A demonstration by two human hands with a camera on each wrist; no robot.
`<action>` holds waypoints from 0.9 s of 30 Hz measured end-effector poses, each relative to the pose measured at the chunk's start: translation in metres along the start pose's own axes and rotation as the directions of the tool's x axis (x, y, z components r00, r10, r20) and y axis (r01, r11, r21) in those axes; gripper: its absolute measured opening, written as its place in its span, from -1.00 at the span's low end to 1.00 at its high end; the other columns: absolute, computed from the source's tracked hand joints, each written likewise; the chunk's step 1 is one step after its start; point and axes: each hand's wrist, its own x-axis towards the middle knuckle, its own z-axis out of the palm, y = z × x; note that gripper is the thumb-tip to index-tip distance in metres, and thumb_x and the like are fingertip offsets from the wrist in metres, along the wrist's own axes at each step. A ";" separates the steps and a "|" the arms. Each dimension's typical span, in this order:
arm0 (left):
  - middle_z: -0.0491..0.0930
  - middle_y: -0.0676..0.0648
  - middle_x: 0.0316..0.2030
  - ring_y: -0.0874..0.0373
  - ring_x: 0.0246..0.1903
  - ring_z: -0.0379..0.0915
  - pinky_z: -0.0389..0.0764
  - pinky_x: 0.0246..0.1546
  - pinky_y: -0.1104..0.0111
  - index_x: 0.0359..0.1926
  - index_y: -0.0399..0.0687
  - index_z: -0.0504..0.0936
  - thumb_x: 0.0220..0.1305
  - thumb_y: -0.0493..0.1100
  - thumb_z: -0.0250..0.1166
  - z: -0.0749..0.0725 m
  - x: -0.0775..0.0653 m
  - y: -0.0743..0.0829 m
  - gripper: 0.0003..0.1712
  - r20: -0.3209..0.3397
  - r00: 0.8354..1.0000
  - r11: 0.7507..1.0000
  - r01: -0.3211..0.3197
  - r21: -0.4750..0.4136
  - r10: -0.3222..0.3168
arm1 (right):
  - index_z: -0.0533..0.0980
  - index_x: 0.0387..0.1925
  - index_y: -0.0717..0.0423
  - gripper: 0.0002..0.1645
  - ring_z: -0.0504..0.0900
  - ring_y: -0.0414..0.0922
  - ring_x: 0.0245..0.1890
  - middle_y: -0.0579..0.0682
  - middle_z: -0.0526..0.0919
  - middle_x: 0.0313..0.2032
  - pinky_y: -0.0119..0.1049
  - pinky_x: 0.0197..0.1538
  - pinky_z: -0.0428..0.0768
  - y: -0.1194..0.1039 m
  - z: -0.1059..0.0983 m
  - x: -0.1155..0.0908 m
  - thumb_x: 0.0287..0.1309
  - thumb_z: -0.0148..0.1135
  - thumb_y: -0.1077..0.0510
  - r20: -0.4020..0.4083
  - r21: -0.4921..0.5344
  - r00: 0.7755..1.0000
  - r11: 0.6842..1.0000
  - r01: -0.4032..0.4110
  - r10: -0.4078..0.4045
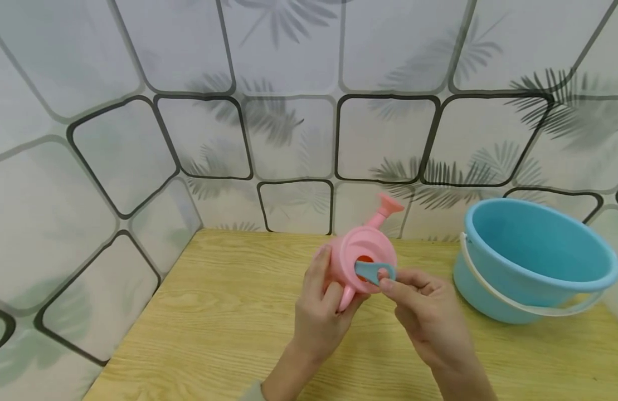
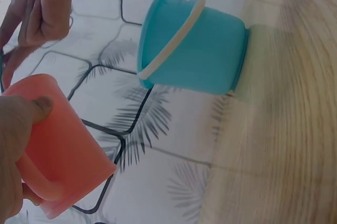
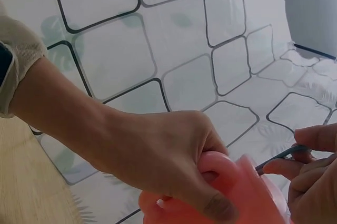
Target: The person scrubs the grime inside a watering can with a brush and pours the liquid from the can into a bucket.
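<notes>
Watering can: the pink can (image 1: 365, 243) is held up above the wooden table (image 1: 223, 317), its opening turned toward the head camera and its spout (image 1: 376, 219) pointed toward the wall.
Left hand: the can's side is gripped by the left hand (image 1: 315, 312), with fingers laid around the body beside the can's handle (image 1: 346, 298).
Right hand: the end of a blue strip (image 1: 367, 269) is pinched between thumb and finger of the right hand (image 1: 431, 312).
Blue strip: it is set across the can's opening; its far end is hidden inside.
Inside the can: an orange-red patch (image 1: 364, 259) is partly covered by the strip; what it is cannot be told.
Bucket: a blue bucket (image 1: 509, 283) is stood upright on the table, right of the right hand and apart from it, its white handle (image 1: 493, 292) hanging down the near side.
Wall: the table is backed by a sheet (image 1: 296, 207) printed with rounded squares and leaves.
Sleeve: a pale cuff (image 3: 23, 50) is seen at the left wrist.
</notes>
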 end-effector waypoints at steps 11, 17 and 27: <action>0.47 -0.47 0.04 -0.33 -0.02 0.48 0.60 -0.10 0.11 -0.58 -0.22 0.39 0.10 -0.01 0.41 0.003 -0.008 0.000 -0.55 0.044 0.998 0.999 0.037 0.010 -0.038 | 0.67 -0.20 0.21 -0.62 -0.16 -0.15 -0.85 -0.06 0.74 -0.30 -0.33 -0.75 -0.29 -0.002 -0.003 0.001 0.24 -0.04 0.51 0.009 0.002 1.000 1.000 -0.004 0.004; 0.46 -0.47 0.05 -0.34 -0.01 0.47 0.60 -0.07 0.10 -0.57 -0.22 0.38 0.13 0.00 0.38 0.003 -0.009 -0.001 -0.55 0.040 0.998 0.998 0.054 0.011 -0.054 | 0.67 -0.22 0.22 -0.61 -0.15 -0.16 -0.86 -0.04 0.74 -0.30 -0.36 -0.76 -0.29 -0.005 -0.003 0.000 0.23 -0.06 0.54 0.021 0.028 1.000 1.000 0.012 -0.013; 0.45 -0.47 0.05 -0.32 -0.02 0.48 0.63 -0.10 0.11 -0.61 -0.18 0.35 0.09 -0.04 0.42 0.004 -0.012 -0.001 -0.54 0.039 0.996 0.996 0.087 -0.015 -0.086 | 0.66 -0.20 0.22 -0.60 -0.15 -0.16 -0.85 -0.05 0.73 -0.29 -0.38 -0.77 -0.29 -0.004 -0.006 0.000 0.24 -0.07 0.53 0.037 0.058 0.999 0.998 0.002 -0.004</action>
